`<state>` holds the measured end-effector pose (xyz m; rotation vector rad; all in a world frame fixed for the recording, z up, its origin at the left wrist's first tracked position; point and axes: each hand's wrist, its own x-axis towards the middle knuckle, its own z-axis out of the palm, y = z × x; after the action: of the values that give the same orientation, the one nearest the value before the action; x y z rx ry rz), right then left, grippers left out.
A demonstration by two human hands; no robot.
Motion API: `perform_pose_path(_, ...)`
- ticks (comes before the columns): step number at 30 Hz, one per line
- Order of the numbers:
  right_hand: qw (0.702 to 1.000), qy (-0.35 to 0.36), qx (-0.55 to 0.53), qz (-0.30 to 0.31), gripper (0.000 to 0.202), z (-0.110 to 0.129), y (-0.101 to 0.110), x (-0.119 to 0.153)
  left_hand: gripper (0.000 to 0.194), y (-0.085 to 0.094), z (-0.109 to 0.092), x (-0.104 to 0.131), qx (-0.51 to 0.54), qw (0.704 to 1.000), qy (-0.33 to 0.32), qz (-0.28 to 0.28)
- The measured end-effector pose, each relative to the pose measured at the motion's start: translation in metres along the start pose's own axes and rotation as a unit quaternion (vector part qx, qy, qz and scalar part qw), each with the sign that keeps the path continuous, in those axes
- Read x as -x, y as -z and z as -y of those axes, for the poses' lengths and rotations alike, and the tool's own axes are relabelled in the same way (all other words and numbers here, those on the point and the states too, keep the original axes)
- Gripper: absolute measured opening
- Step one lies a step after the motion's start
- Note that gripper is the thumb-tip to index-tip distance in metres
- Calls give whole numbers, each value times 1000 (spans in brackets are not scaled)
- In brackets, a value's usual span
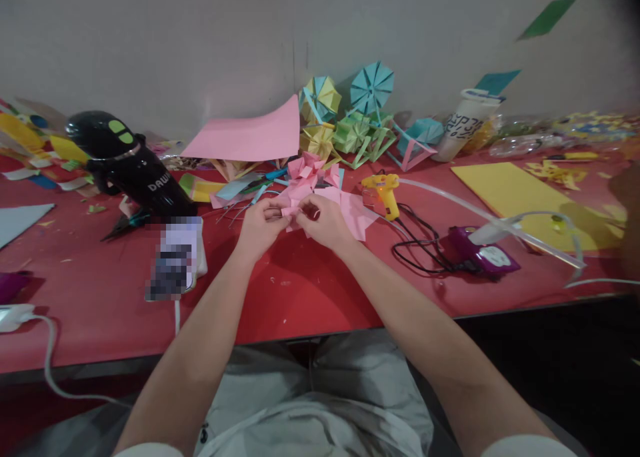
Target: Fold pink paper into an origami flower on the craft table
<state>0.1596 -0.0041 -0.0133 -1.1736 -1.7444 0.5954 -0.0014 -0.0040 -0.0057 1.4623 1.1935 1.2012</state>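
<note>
Between my two hands is a small folded piece of pink paper (290, 210), held just above the red table. My left hand (263, 225) pinches its left side. The fingers of my right hand (323, 222) close on its right side. Flat pink sheets (354, 210) lie under and beside my right hand. Right behind my hands sits a cluster of folded pink paper pieces (313, 169). A yellow hot glue gun (384, 192) rests to the right of them, with a clear glue stick (440, 194) extending from its back.
A black bottle (143, 170) and a phone (179, 257) stand left. Folded paper lanterns (370, 90) line the wall beside a white cup (463, 125). At right are a purple power socket (485, 254), black cord (417, 244) and yellow sheets (525, 204). Scissors (125, 225) lie near the bottle.
</note>
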Motion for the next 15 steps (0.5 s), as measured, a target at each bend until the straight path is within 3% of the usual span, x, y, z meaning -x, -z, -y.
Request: perform_pose_path(15, 999, 37, 3, -15, 7, 1, -1, -1, 19, -6, -7, 3, 109, 991, 78, 0)
